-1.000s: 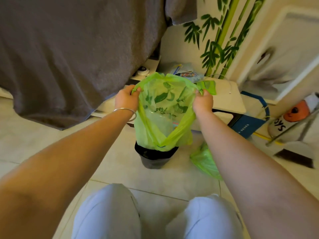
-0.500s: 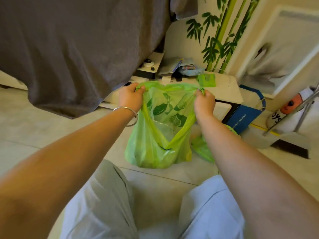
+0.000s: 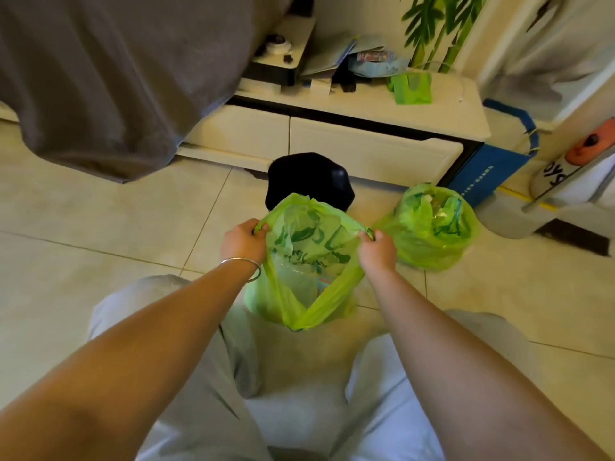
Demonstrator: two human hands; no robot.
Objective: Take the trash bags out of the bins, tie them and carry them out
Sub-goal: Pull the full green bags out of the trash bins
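While a second green bag (image 3: 432,227) sits on the tiled floor (image 3: 100,234) just to the right, its mouth loose and its contents showing, a black bin (image 3: 309,178) stands directly behind the bag being handled, in front of a low white cabinet (image 3: 332,141). On the cabinet top lie papers (image 3: 332,54) and a small folded green bag (image 3: 411,86); a grey cloth (image 3: 116,71) hangs at upper left and a blue box (image 3: 482,174) leans at the cabinet's right end. Out of the bin, the green trash bag (image 3: 309,261) hangs upright between the knees, long axis vertical, mouth facing up and stretched left to right. The left hand (image 3: 244,242) and the right hand (image 3: 379,249) each clench a handle of it, fingers curled round the plastic
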